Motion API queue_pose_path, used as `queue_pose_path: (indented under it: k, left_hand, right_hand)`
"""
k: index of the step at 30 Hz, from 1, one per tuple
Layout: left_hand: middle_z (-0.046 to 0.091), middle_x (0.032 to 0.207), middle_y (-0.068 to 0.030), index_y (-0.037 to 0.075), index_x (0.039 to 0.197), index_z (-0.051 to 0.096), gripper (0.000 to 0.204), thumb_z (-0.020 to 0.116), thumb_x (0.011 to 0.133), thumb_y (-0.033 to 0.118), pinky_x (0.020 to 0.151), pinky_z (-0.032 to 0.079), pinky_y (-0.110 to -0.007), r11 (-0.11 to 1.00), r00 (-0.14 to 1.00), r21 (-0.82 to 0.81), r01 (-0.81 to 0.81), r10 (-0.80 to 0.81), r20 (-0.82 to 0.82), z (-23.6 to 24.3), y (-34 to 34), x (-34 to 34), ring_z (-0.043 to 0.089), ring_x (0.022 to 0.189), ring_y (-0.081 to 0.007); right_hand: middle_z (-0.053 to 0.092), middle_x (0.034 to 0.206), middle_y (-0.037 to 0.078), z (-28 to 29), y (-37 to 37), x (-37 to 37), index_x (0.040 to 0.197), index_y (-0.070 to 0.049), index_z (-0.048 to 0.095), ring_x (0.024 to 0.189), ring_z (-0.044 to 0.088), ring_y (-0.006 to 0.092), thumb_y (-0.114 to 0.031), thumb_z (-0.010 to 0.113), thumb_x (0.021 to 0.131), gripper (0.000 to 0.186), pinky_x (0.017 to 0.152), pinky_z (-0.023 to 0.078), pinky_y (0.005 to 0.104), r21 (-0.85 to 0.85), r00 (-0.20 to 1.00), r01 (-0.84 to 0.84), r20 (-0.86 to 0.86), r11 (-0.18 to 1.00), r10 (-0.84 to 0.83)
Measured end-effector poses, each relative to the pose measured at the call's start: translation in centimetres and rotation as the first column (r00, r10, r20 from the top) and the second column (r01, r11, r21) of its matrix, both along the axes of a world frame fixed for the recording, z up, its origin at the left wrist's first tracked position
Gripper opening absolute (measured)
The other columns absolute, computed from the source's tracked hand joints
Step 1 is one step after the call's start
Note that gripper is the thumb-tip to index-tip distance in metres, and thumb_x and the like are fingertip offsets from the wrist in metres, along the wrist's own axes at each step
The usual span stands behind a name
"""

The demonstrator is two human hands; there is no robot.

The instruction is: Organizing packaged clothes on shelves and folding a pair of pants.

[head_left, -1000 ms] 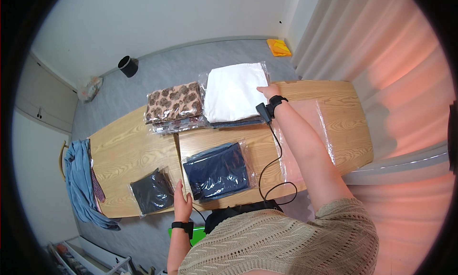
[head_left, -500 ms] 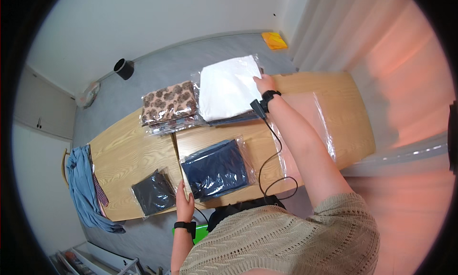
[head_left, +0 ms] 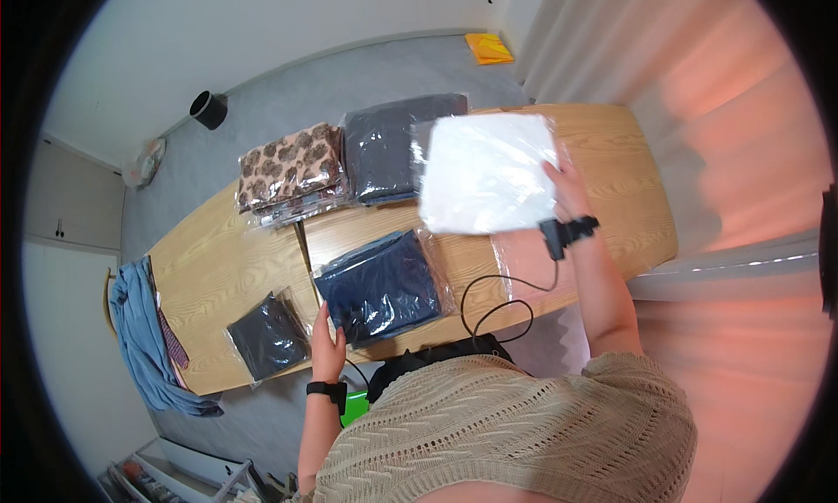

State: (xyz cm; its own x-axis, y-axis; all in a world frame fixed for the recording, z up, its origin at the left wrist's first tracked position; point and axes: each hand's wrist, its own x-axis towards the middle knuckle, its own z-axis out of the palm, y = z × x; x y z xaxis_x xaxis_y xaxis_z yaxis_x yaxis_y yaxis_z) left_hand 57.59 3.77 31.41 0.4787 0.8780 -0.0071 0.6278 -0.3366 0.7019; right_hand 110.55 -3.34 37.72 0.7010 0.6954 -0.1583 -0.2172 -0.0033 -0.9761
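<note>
Holding: right hand point(head_left: 572, 193), clamped on the right edge of a white folded garment in clear film point(head_left: 489, 173), thumb over the top, fingers hidden from sight beneath

Position of the white garment: right of the middle of the wood-grain surface point(head_left: 205, 250), its left edge overlapping a grey bagged garment point(head_left: 380, 145), its lower part above a pink film sheet point(head_left: 532, 248); whether it hangs clear or rests on what lies below cannot be told

Change noted: a second ago the white garment lies squarely on the far pile; now it is shifted to the right, and the grey garment is laid bare as the top of that pile; the white piece, by judgement, is parted from the stack and handled singly

Left hand point(head_left: 327, 344): thumb and fingers apart, nothing visibly gripped, at the near left corner of a navy bagged garment point(head_left: 380, 285); contact cannot be told. The two hands are well apart

Also on the surface: one leopard-print bagged garment point(head_left: 292, 164), uppermost of a pile, left of the grey; one small dark bagged garment point(head_left: 269, 337), near edge, left of the navy; one light-blue garment point(head_left: 140, 328), unbagged, draped over the left end

On the floor: one black bin point(head_left: 209, 110); one yellow packet point(head_left: 491, 49), by the wall
</note>
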Motion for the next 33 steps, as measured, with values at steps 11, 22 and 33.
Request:
queue_pose_path:
  k: [11,22,33]
  left_hand:
    - [0.046,0.128,-0.0198,0.003,0.136,0.034,0.059,0.054,0.081,-0.003,0.1,0.037,-0.037,0.993,0.992,-0.01,0.117,-0.118,-0.035,-0.4,1.8,4.5,0.045,0.119,-0.0332]
    - [0.044,0.132,-0.0199,0.003,0.136,0.033,0.06,0.054,0.081,-0.002,0.102,0.035,-0.038,0.995,0.993,-0.02,0.102,-0.103,-0.057,0.3,2.3,4.2,0.042,0.122,-0.0351]
    - [0.044,0.132,-0.0203,0.001,0.134,0.034,0.058,0.056,0.081,0.002,0.101,0.035,-0.039,0.998,0.996,0.017,0.067,-0.066,-0.053,0.7,3.9,2.7,0.043,0.121,-0.0363]
  right_hand:
    - [0.061,0.105,0.01,-14.8,-15.6,11.0,0.12,0.003,0.05,0.092,0.059,0.0164,-0.017,0.058,0.089,0.037,0.08,0.048,0.031,-0.19,0.989,0.085,-0.106,0.978,-0.107]
    - [0.055,0.114,0.018,-7.0,-7.1,1.6,0.12,0.004,0.048,0.104,0.053,0.0232,-0.014,0.064,0.08,0.048,0.089,0.04,0.0368,-0.203,0.951,0.278,0.194,0.939,-0.24]
    - [0.047,0.119,0.018,-0.2,7.8,-13.9,0.124,0.005,0.039,0.111,0.044,0.0261,-0.022,0.069,0.079,0.06,0.095,0.036,0.0359,-0.115,0.981,-0.015,0.193,0.993,0.037]
